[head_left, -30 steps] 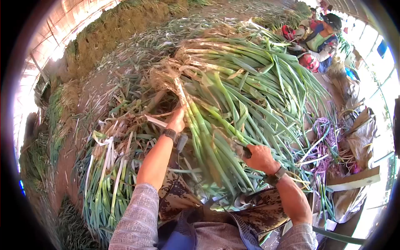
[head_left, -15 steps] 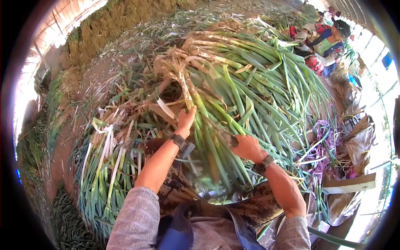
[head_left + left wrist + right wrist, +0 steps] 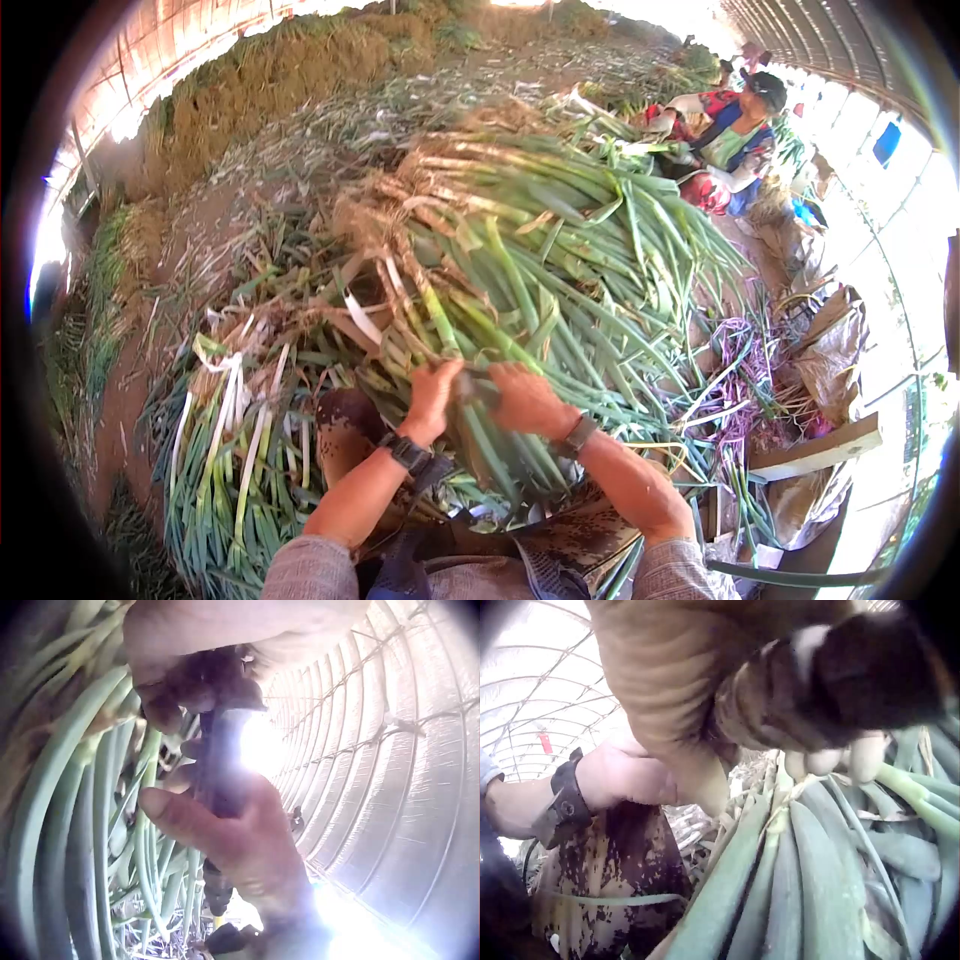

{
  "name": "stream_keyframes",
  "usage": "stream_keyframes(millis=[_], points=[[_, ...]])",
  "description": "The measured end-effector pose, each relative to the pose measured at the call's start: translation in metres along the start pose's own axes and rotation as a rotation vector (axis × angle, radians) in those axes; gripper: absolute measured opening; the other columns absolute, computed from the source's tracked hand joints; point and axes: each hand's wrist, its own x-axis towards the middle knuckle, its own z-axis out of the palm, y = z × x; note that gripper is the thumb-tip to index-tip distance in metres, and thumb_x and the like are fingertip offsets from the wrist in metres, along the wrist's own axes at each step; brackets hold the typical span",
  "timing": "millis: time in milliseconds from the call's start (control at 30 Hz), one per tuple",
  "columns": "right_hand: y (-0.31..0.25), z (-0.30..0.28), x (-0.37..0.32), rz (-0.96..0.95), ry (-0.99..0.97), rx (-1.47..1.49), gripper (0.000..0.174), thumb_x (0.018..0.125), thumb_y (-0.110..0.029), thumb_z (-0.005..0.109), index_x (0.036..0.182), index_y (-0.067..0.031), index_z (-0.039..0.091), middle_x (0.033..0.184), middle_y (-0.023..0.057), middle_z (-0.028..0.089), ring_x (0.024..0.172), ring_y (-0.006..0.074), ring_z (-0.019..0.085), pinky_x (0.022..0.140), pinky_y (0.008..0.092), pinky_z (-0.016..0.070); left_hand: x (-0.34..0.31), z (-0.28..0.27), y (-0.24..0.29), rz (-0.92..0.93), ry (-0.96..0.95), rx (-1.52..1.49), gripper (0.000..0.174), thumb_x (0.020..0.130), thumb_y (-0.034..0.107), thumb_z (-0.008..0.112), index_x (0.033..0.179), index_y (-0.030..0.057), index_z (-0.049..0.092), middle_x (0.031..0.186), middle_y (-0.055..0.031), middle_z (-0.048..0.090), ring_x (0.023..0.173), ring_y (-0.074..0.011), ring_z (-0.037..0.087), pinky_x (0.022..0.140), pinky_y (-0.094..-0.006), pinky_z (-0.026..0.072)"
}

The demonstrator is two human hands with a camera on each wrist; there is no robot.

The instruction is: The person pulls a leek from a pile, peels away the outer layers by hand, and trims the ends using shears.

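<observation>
Long green onions (image 3: pixel 560 240) lie in a thick heap in front of me, roots away to the left and green leaves fanning right. My left hand (image 3: pixel 435 395) grips a few stalks (image 3: pixel 440 318) near the front of the heap, its fingers curled in the left wrist view. Close beside it, my right hand (image 3: pixel 535 402) is blurred in the head view. It holds a dark, thick-handled tool (image 3: pixel 780 701), with its fingertips showing below the handle in the right wrist view. The tool's far end is hidden behind the hands.
A tied bundle of green onions (image 3: pixel 235 450) lies at left. Purple strings (image 3: pixel 735 375) and a wooden board (image 3: pixel 815 448) are at right. A person in a cap (image 3: pixel 735 135) sits at the far right. Cut leaves litter the ground (image 3: pixel 240 215).
Both hands have come down the stalks toward my body. The right hand has moved left, up beside the left hand. The head view has tilted up and shifted right.
</observation>
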Motion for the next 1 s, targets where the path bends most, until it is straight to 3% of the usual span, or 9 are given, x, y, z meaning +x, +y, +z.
stream_keyframes(millis=[100, 233, 400, 433, 567, 633, 700, 900, 1000], points=[[-0.014, -0.010, 0.013, -0.032, 0.084, 0.074, 0.055, 0.077, -0.026, 0.073, 0.122, -0.0047, 0.049, 0.112, 0.0193, 0.058, 0.112, 0.0383, 0.053, 0.091, 0.0466, 0.0480, 0.004, -0.004, 0.040, 0.074, -0.038, 0.025, 0.009, 0.093, 0.015, 0.065, 0.094, 0.0061, 0.062, 0.077, 0.0019, 0.061, 0.064, -0.0107, 0.059, 0.055, -0.0269, 0.0468], [-0.015, -0.029, 0.020, -0.127, 0.295, 0.039, 0.045, 0.080, -0.027, 0.072, 0.116, -0.0047, 0.054, 0.100, 0.0184, 0.064, 0.094, 0.0380, 0.062, 0.077, 0.0470, 0.0528, 0.011, 0.003, 0.063, 0.133, -0.102, 0.103, 0.018, 0.094, 0.024, 0.068, 0.095, 0.0074, 0.063, 0.080, 0.0008, 0.063, 0.063, -0.0100, 0.059, 0.054, -0.0281, 0.0478], [0.022, -0.022, 0.004, 0.127, 0.035, 0.116, 0.031, 0.081, -0.029, 0.066, 0.100, -0.0058, 0.057, 0.083, 0.0200, 0.066, 0.077, 0.0421, 0.064, 0.069, 0.0512, 0.0512, 0.067, -0.046, 0.029, 0.008, -0.032, 0.444, 0.037, 0.097, 0.044, 0.059, 0.091, 0.0077, 0.063, 0.082, 0.0022, 0.053, 0.072, -0.0128, 0.053, 0.062, -0.0346, 0.0439], [0.028, -0.020, -0.005, 0.173, -0.070, 0.077, 0.029, 0.082, -0.028, 0.065, 0.100, -0.0064, 0.058, 0.084, 0.0201, 0.066, 0.078, 0.0421, 0.064, 0.070, 0.0510, 0.0511, 0.075, -0.060, 0.028, 0.014, 0.032, 0.645, 0.031, 0.101, 0.034, 0.057, 0.101, 0.0050, 0.065, 0.092, -0.0012, 0.065, 0.084, -0.0153, 0.063, 0.070, -0.0377, 0.0528], [0.026, -0.027, -0.036, 0.045, -0.250, 0.013, 0.034, 0.081, -0.027, 0.066, 0.105, -0.0064, 0.057, 0.080, 0.0210, 0.067, 0.076, 0.0447, 0.064, 0.069, 0.0545, 0.0499, 0.112, -0.115, -0.008, 0.131, 0.009, 0.749, 0.033, 0.101, 0.027, 0.053, 0.120, -0.0003, 0.060, 0.101, -0.0060, 0.064, 0.089, -0.0167, 0.058, 0.075, -0.0431, 0.0501], [0.025, -0.023, -0.043, 0.092, -0.209, 0.017, 0.031, 0.081, -0.027, 0.065, 0.103, -0.0057, 0.058, 0.081, 0.0209, 0.067, 0.077, 0.0434, 0.064, 0.069, 0.0536, 0.0501, 0.114, -0.108, 0.001, 0.012, 0.013, 0.799, 0.037, 0.101, 0.021, 0.052, 0.130, -0.0021, 0.055, 0.107, -0.0109, 0.063, 0.090, -0.0210, 0.062, 0.073, -0.0433, 0.0533], [0.028, -0.020, -0.048, 0.161, -0.160, 0.011, 0.029, 0.080, -0.026, 0.064, 0.100, -0.0049, 0.059, 0.082, 0.0209, 0.066, 0.078, 0.0422, 0.064, 0.070, 0.0527, 0.0502, 0.118, -0.103, 0.003, -0.085, 0.013, 0.489, 0.035, 0.101, 0.017, 0.051, 0.130, -0.0022, 0.054, 0.108, -0.0136, 0.063, 0.085, -0.0233, 0.064, 0.068, -0.0437, 0.0558], [0.025, -0.014, -0.042, 0.126, -0.136, 0.035, 0.035, 0.080, -0.029, 0.071, 0.101, -0.0044, 0.057, 0.078, 0.0224, 0.065, 0.077, 0.0444, 0.063, 0.069, 0.0545, 0.0488, 0.145, -0.100, -0.016, 0.178, 0.213, 0.716, 0.020, 0.099, 0.016, 0.054, 0.095, -0.0014, 0.062, 0.081, -0.0105, 0.061, 0.074, -0.0215, 0.060, 0.057, -0.0426, 0.0460], [0.028, -0.013, -0.035, 0.114, -0.090, 0.057, 0.035, 0.079, -0.029, 0.071, 0.100, -0.0042, 0.058, 0.077, 0.0227, 0.065, 0.076, 0.0445, 0.063, 0.069, 0.0537, 0.0488, 0.161, -0.098, -0.027, 0.412, 0.472, 0.800, 0.020, 0.084, 0.015, 0.058, 0.088, -0.0028, 0.067, 0.081, -0.0249, 0.068, 0.082, -0.0435, 0.065, 0.072, -0.0465, 0.0506]])
